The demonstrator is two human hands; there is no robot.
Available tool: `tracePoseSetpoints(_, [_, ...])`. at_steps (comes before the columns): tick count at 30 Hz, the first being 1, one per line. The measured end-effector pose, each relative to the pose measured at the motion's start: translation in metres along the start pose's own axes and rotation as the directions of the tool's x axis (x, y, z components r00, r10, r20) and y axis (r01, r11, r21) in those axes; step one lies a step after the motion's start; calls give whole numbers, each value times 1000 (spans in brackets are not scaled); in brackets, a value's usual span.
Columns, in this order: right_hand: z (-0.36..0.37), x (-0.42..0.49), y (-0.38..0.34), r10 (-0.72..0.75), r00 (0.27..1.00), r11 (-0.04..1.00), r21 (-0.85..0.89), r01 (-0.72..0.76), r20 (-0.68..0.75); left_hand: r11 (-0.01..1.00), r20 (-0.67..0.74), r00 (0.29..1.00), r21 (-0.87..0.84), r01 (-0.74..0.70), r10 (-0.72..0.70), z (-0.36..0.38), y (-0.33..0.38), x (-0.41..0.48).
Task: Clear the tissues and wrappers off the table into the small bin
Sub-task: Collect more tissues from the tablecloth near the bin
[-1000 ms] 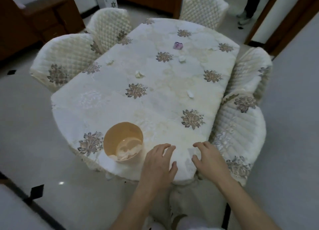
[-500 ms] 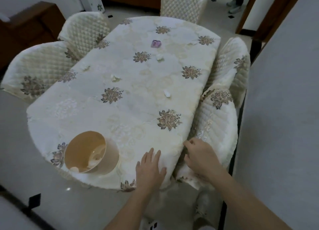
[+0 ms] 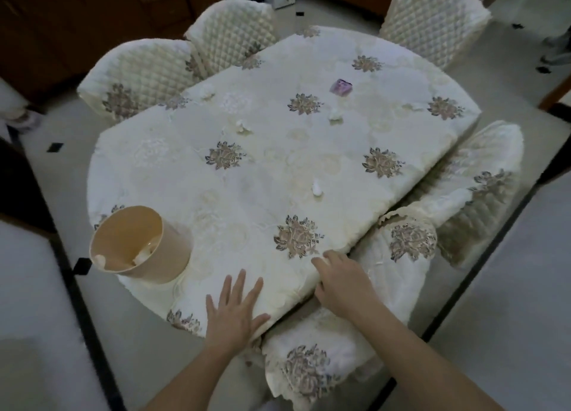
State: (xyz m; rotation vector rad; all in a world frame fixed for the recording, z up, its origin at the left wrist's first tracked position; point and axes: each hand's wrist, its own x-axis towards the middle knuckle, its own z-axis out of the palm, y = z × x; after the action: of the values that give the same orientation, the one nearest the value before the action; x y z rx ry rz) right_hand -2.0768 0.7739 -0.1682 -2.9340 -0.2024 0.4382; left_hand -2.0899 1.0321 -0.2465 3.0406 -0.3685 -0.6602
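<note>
1. A small bin (image 3: 140, 245) stands near the left end of the near edge of a cloth-covered dining table (image 3: 173, 176), its mouth tipped toward the camera; a few pale scraps lie inside, so part of the clearing looks done.

2. To the right of the bin, a person's left hand (image 3: 233, 312) lies flat on the table's near edge, fingers spread wide and holding nothing.

3. Right of that again, the right hand (image 3: 343, 279) rests on the table's edge with fingers loosely curled over the cloth; nothing can be seen in it.

4. Litter remains beyond both hands. Reading rightward from the bin: a crumpled tissue (image 3: 206, 90) at the far side by the chairs; a second tissue (image 3: 241, 126) toward the middle; a small white wad (image 3: 317, 189) past the right hand, the closest piece; another white tissue (image 3: 335, 114) farther back; and a purple wrapper (image 3: 341, 87) just beyond it, well apart from the bin.

5. The step in hand appears to be a pause between pickups, both hands braced on the edge.

6. The next move likely calls for the right hand to reach forward to the small white wad, pinch it off the cloth and carry it leftward across to the bin.
</note>
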Motion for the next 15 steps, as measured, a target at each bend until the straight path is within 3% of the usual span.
tracePoseSetpoints(9, [-14, 74, 50, -49, 977, 998, -28, 56, 209, 1000, -53, 998, 13, 21, -20, 9, -2, 2])
tracePoseSetpoints(15, [-18, 119, 77, -135, 975, 976, -147, 161, 174, 998, -81, 995, -32, 48, -50, 17, -3, 9])
